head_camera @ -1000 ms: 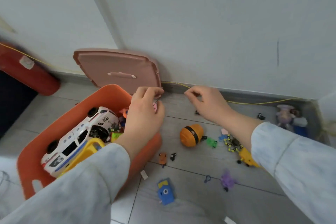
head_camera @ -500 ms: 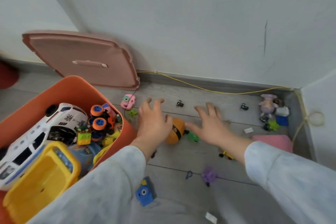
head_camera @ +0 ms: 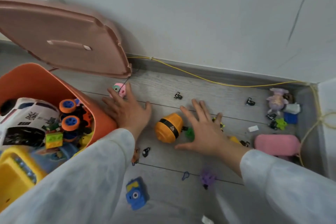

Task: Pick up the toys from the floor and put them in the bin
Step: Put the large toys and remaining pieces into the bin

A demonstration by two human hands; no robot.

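While both grips spread empty: left hand [head_camera: 127,111] beside bin [head_camera: 45,80] rim; right hand [head_camera: 205,129] beside orange toy [head_camera: 169,127]

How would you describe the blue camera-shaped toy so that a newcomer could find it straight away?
Start at the orange bin on the left, then look down the grey floor towards the viewer. The blue camera toy lies beside the left sleeve, the only blue toy with a round lens and yellow top.

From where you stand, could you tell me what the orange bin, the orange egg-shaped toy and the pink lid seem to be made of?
Orange bin: apparently smooth moulded plastic, with a soft sheen on its curved wall.
Orange egg-shaped toy: likely hard glossy plastic, with a black band and highlights.
Pink lid: probably matte plastic, with moulded ridges and a handle.
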